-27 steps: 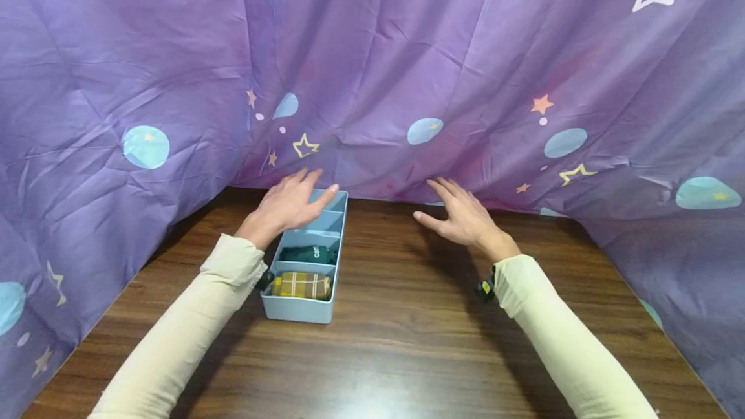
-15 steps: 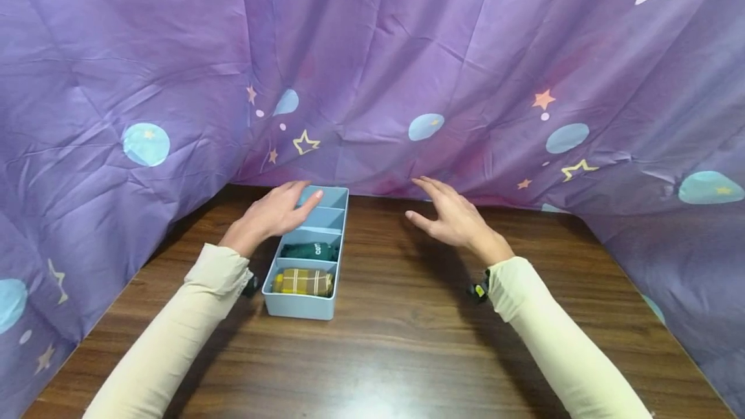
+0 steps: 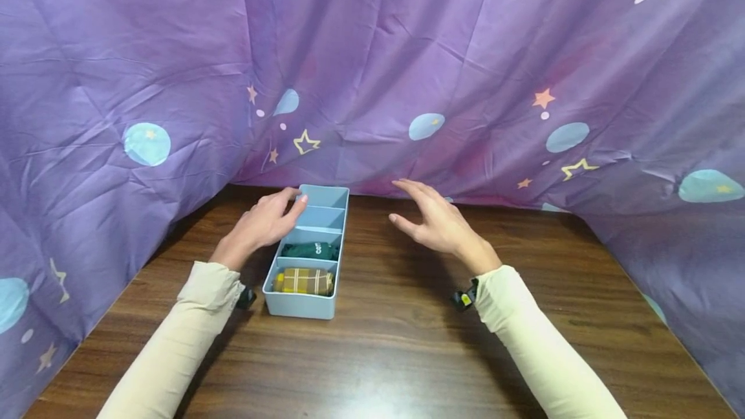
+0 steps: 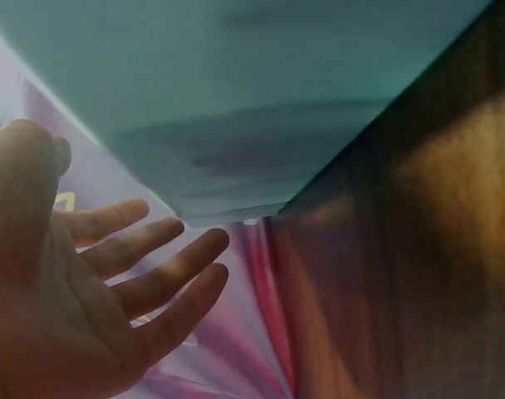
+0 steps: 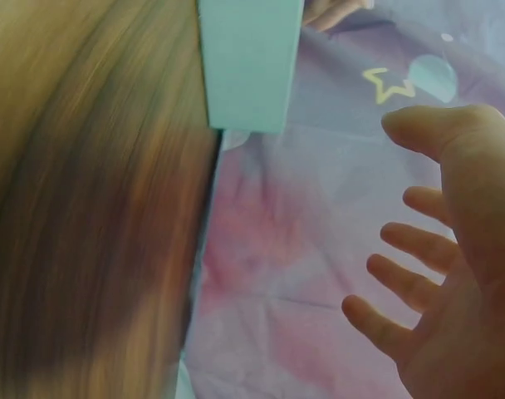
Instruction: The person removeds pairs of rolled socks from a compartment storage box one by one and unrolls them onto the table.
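Observation:
A long light-blue divided box [image 3: 299, 307] stands on the table, left of centre. Its front compartment holds a yellow-brown plaid bundle [image 3: 305, 281]; just behind lies a dark green bundle [image 3: 310, 250] with white letters. My left hand [image 3: 259, 225] is at the box's left side, thumb over the rim and fingers spread. In the left wrist view, that hand [image 4: 95, 283] has its fingertips near the lower end of the box wall [image 4: 252, 75]. To the right of the box, my right hand [image 3: 439, 222] hovers with fingers extended and palm toward it, holding nothing.
The brown wooden table [image 3: 396, 328] runs up to a purple curtain [image 3: 372, 83] with stars and planets, which encloses the back and both sides. Black wrist cameras sit under both cream sleeves [image 3: 169, 341].
My left hand has drawn back and left from above the box to its left edge. My right hand has shifted left toward the box. The box and bundles stay put.

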